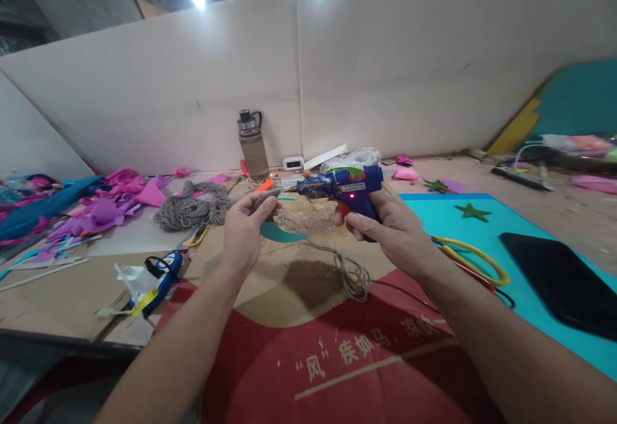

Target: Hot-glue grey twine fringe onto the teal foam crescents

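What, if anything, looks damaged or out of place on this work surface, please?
The glue gun in the right hand stands out: its front end looks crusted with dark, uneven residue, unlike its smooth blue rear. The pink and purple scraps on the left also look untidy, lying crumpled in a loose heap.

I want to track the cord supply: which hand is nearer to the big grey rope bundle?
Left. The left hand is just beyond the right edge of the rope bundle; the right hand is farther right, holding the blue glue gun.
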A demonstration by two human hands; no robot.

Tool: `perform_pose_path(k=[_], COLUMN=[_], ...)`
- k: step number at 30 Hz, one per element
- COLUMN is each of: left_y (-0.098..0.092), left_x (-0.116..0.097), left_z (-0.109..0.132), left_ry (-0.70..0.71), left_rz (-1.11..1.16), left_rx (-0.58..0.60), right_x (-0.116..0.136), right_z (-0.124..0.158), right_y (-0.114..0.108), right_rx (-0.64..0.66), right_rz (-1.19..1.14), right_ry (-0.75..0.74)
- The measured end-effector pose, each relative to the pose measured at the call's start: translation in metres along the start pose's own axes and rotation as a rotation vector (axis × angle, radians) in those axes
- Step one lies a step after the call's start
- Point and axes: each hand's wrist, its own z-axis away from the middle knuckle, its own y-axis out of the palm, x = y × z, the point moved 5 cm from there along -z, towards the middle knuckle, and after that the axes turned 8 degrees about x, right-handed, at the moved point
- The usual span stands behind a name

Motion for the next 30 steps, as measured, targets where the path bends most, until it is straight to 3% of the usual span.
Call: perform_pose_path(k=[9, 16, 20, 27, 30], left_y=[0.004, -0.002, -0.004, -0.002, -0.001], left_x=[0.001, -0.002, -0.011, -0.035, -0.039], left_z=[0.002, 0.0, 0.002, 0.014, 0.018], left_ry=[-0.068, 0.033, 0.202, 0.72, 0.828], left_rz=[0.059, -0.133, -0.318, -0.664, -0.755], left_rx=[0.035, 0.028, 0.017, -0.014, -0.027], right_x=[-0.002, 0.0, 0.0, -0.001, -0.001], right_z=[0.001, 0.0, 0.0, 0.002, 0.001], right_y=[0.0, 0.001, 0.001, 0.0, 0.0], right_rx=[0.007, 0.014, 0.019, 0.029, 0.043], right_rz=[-0.001, -0.009, -0.023, -0.091, -0.109], right_ry=[0.015, 0.02, 0.029, 0.031, 0.032])
